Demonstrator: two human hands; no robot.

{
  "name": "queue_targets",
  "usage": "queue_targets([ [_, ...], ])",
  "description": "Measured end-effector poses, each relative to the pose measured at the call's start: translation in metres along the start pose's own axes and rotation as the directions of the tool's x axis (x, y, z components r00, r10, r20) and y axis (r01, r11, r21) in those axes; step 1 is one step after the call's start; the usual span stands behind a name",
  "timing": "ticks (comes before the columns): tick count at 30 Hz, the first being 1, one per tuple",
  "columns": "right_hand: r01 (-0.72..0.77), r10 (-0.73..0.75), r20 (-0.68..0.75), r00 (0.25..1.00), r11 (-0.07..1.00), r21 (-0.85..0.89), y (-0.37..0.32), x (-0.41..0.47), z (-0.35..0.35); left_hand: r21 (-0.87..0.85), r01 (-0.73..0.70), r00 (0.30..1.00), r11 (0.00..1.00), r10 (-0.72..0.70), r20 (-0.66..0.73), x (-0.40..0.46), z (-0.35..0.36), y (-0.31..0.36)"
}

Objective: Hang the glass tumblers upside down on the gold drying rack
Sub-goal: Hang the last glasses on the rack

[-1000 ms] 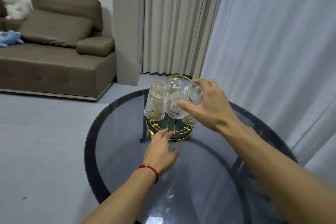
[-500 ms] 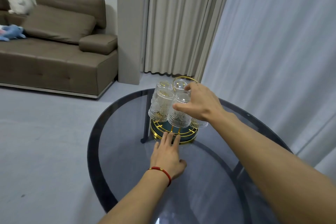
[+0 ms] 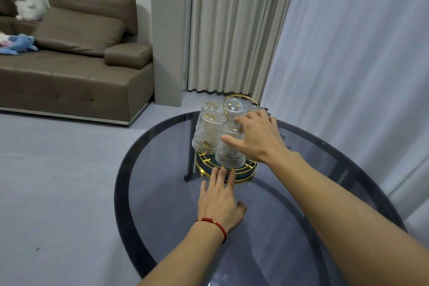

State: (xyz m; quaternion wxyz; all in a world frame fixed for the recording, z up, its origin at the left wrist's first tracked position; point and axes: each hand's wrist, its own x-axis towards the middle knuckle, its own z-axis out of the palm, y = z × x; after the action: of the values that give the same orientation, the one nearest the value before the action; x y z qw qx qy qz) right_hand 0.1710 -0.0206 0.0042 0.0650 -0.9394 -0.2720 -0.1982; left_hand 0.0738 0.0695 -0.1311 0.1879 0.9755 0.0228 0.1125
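Note:
The gold drying rack (image 3: 246, 176) stands on the far side of a round dark glass table (image 3: 160, 204), with its gold loop handle rising at the back. Several patterned glass tumblers hang upside down on it. My right hand (image 3: 257, 139) is wrapped around the front tumbler (image 3: 228, 157), thumb across its side and fingers over its upturned base. Another tumbler (image 3: 206, 134) hangs just left of it, and more stand behind. My left hand (image 3: 220, 199) lies flat on the table, with its fingertips touching the rack's front rim and nothing in it.
A brown sofa (image 3: 69, 72) with soft toys stands on the grey floor at the left. Beige curtains (image 3: 227, 30) and pale sheer curtains (image 3: 348, 53) hang behind and to the right of the table.
My right hand brought the tilted tumbler down and set it upside down on the rack's front peg. My left hand stayed by the rack's base and shifted slightly.

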Motion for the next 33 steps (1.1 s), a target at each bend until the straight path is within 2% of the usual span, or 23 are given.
queue_targets([
  [3,0.022,-0.022,-0.013,1.000,0.999,0.029,0.003,-0.007,-0.001,0.007,0.015,1.000,1.000,-0.015,-0.014,-0.001,0.005,0.000],
  [5,0.021,-0.007,-0.098,0.995,0.989,0.149,0.010,-0.015,-0.003,0.017,0.019,1.000,1.000,-0.018,-0.019,-0.001,0.008,0.000],
  [8,-0.031,0.178,-0.304,0.936,0.901,0.432,0.029,-0.030,-0.005,0.036,0.028,0.999,0.999,-0.026,-0.031,-0.001,0.013,0.002],
  [9,-0.064,0.268,-0.328,0.906,0.852,0.519,0.036,-0.035,-0.005,0.039,0.033,0.999,0.999,-0.032,-0.034,-0.001,0.015,0.002],
  [11,-0.151,0.398,-0.273,0.876,0.764,0.628,0.048,-0.044,-0.004,0.042,0.041,0.998,0.998,-0.039,-0.044,-0.002,0.018,0.002],
  [13,-0.219,0.391,-0.153,0.907,0.752,0.622,0.056,-0.050,0.001,0.047,0.041,0.998,0.998,-0.038,-0.050,-0.003,0.021,0.003],
  [16,-0.201,0.279,-0.047,0.959,0.790,0.579,0.060,-0.047,0.008,0.049,0.042,0.998,0.998,-0.040,-0.056,-0.003,0.023,0.002],
  [21,-0.165,0.246,-0.024,0.969,0.718,0.676,0.053,-0.025,0.009,0.059,0.045,0.997,0.997,-0.042,-0.060,-0.002,0.022,0.002],
  [26,-0.178,0.264,-0.018,0.964,0.700,0.692,0.055,-0.016,0.010,0.067,0.051,0.997,0.996,-0.047,-0.061,-0.002,0.023,0.002],
  [33,-0.129,0.211,-0.065,0.975,0.784,0.608,0.073,-0.021,0.006,0.061,0.045,0.996,0.997,-0.040,-0.080,-0.004,0.025,0.001],
])
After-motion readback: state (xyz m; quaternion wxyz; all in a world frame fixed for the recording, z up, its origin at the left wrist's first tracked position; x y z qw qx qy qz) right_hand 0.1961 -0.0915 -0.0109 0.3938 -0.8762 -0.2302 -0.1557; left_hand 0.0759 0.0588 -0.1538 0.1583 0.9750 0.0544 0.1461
